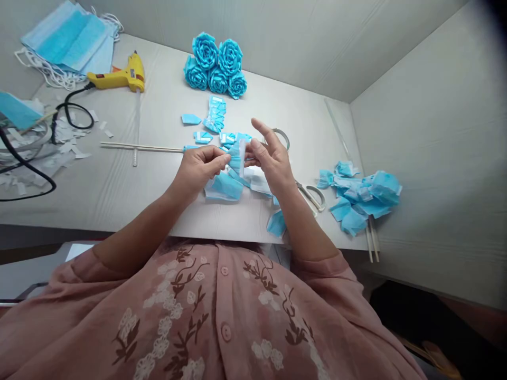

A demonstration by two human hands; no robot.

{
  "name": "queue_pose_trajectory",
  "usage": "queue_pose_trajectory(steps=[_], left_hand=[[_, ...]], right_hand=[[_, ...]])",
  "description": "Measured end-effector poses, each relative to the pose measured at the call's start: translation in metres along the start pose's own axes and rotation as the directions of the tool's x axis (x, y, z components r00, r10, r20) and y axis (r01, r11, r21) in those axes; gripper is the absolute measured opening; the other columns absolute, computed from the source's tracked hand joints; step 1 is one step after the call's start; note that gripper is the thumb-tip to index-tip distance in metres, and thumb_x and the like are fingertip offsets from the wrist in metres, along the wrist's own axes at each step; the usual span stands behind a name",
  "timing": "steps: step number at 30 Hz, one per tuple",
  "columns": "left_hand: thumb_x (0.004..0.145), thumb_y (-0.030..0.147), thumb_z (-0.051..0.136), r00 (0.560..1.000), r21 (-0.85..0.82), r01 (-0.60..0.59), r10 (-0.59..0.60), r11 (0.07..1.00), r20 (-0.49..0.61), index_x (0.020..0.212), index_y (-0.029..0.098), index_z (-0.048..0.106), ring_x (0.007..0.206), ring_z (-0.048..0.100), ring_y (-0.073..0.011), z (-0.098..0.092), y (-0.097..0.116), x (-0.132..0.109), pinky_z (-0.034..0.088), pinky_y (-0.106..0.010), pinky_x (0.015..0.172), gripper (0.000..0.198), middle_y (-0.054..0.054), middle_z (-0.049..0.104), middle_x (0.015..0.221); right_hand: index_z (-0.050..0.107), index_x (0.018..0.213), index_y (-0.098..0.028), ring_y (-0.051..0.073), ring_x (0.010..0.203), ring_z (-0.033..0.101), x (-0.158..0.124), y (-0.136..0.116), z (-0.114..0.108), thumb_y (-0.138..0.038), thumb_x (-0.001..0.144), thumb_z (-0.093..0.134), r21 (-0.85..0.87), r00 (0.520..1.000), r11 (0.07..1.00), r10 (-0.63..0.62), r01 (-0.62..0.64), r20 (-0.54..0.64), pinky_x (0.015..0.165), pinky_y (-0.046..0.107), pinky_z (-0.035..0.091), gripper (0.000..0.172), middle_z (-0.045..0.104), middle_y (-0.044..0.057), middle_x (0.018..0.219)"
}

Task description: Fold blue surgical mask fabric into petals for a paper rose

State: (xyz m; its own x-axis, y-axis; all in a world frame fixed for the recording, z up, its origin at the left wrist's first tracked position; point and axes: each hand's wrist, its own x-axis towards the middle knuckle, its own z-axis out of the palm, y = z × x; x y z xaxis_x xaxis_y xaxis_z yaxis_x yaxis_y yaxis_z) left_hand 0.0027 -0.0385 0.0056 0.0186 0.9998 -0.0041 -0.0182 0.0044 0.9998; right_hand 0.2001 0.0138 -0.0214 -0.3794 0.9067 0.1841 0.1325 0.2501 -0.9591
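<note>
My left hand (206,164) pinches a blue fabric piece with a white edge (236,158), cut from a face mask by its look. My right hand (273,161) is beside that white edge, its index finger stretched out and thumb apart; the lower fingers reach the edge or lie just behind it. Under the hands lie more cut blue pieces (224,187). Two thin wooden sticks (142,146) run leftward from a blue wrapped part near my left hand. Scissors (312,196) are partly hidden by my right forearm. Folded blue pieces (216,113) lie beyond the hands.
Several blue fabric roses (217,63) are stacked at the back. A yellow glue gun (122,76) stands at the left, its black cord near white scraps (69,137). Whole masks (75,37) lie behind it. Blue cut pieces (364,192) pile at the right over sticks (372,240).
</note>
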Motion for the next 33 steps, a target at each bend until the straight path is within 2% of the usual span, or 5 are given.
queue_pose_trajectory(steps=[9, 18, 23, 30, 33], left_hand=[[0.080, 0.031, 0.077, 1.000, -0.013, -0.016, 0.016, 1.000, -0.014, 0.061, 0.017, 0.066, 0.058, 0.046, -0.0104, 0.000, -0.002, 0.001, 0.039, -0.025, 0.058, 0.025, 0.000, 0.056, 0.059], [0.081, 0.040, 0.079, 0.991, -0.260, 0.117, -0.096, 0.958, 0.094, 0.082, 0.016, 0.074, 0.059, 0.055, -0.0106, -0.001, -0.009, 0.006, 0.042, -0.022, 0.053, 0.024, -0.001, 0.062, 0.068], [0.084, 0.044, 0.074, 0.987, -0.316, 0.155, -0.135, 0.936, 0.083, 0.090, 0.017, 0.076, 0.058, 0.056, -0.0115, -0.004, -0.008, 0.009, 0.042, -0.023, 0.052, 0.028, -0.001, 0.063, 0.070], [0.077, 0.028, 0.079, 0.996, -0.153, 0.084, -0.081, 0.985, 0.020, 0.068, 0.016, 0.067, 0.057, 0.050, -0.0087, -0.003, -0.007, 0.006, 0.040, -0.022, 0.053, 0.019, 0.000, 0.059, 0.064], [0.077, 0.028, 0.078, 0.998, -0.187, 0.059, -0.060, 0.981, 0.003, 0.068, 0.017, 0.066, 0.056, 0.049, -0.0086, -0.003, -0.007, 0.006, 0.040, -0.022, 0.053, 0.019, 0.001, 0.057, 0.063]], right_hand=[[0.042, 0.160, -0.030, 0.016, 0.071, 0.060, -0.001, 0.000, 0.004, -0.060, 0.097, 0.067, -0.070, 0.996, 0.997, -0.030, 0.036, 0.085, 0.068, 0.034, 0.059, 0.074, 0.068, 0.002, 0.097], [0.038, 0.163, -0.030, 0.016, 0.072, 0.061, -0.001, -0.001, 0.002, -0.062, 0.098, 0.065, -0.069, 0.994, 0.994, -0.082, 0.088, 0.078, 0.068, 0.034, 0.057, 0.077, 0.069, 0.003, 0.099], [0.038, 0.162, -0.033, 0.016, 0.070, 0.059, -0.001, -0.002, 0.000, -0.061, 0.099, 0.063, -0.107, 0.996, 0.992, -0.066, 0.073, 0.065, 0.067, 0.034, 0.057, 0.074, 0.070, 0.003, 0.105], [0.041, 0.160, -0.033, 0.016, 0.071, 0.058, -0.002, -0.005, 0.002, -0.059, 0.097, 0.066, -0.104, 0.996, 0.992, -0.064, 0.071, 0.067, 0.067, 0.035, 0.057, 0.072, 0.069, 0.003, 0.103], [0.041, 0.160, -0.033, 0.016, 0.070, 0.057, -0.002, -0.005, 0.002, -0.058, 0.097, 0.065, -0.108, 0.996, 0.992, -0.063, 0.069, 0.064, 0.066, 0.034, 0.057, 0.072, 0.069, 0.003, 0.103]])
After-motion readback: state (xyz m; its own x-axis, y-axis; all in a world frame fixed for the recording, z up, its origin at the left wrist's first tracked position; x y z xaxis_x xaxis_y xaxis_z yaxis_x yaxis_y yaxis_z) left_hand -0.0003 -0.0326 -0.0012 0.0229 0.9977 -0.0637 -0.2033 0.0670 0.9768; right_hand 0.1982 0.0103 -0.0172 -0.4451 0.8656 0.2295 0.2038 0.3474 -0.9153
